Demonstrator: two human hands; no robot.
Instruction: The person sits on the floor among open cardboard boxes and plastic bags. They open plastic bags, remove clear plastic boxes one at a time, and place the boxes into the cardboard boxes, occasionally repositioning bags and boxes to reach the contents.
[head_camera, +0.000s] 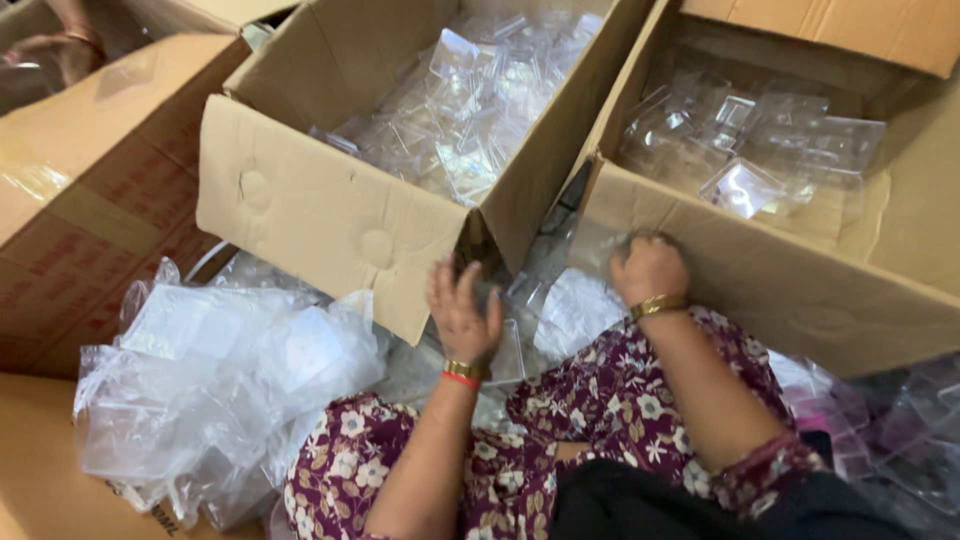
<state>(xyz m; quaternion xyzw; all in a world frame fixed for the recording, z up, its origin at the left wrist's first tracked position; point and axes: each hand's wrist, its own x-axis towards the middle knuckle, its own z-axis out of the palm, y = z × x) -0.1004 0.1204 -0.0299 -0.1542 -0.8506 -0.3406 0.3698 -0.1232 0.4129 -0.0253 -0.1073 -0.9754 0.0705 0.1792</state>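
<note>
- Our left hand (463, 312) is released, fingers spread, palm over a clear plastic case (507, 352) lying just right of it on the lap; touching or just above it, we can't tell.
- Our right hand (650, 268) is clenched, knuckles up, pressing on a clear piece (580, 305) just left of and below it. Whether it actually grips it is hidden.
- Step in hand, as we judge it: handling clear cases between the 2 hands, low in the gap between the boxes.
- Next move would call for a firm pinch on a case edge; the plastic is slick and see-through, so edges are hard to read.
- Just beyond the left hand: 1 open cardboard box (330, 215) holding loose clear cases.
- Beyond the right hand: a 2nd open box (760, 270), also with clear cases.
- Left of the left hand: a pile of crumpled plastic bags (215, 385).
- Surface: floral-print lap and more clear plastic underneath; flattened cardboard (80, 200) far left.
- Room: cramped, boxes close on all sides. Another person's hand (55, 50) shows well beyond, at the far left.
</note>
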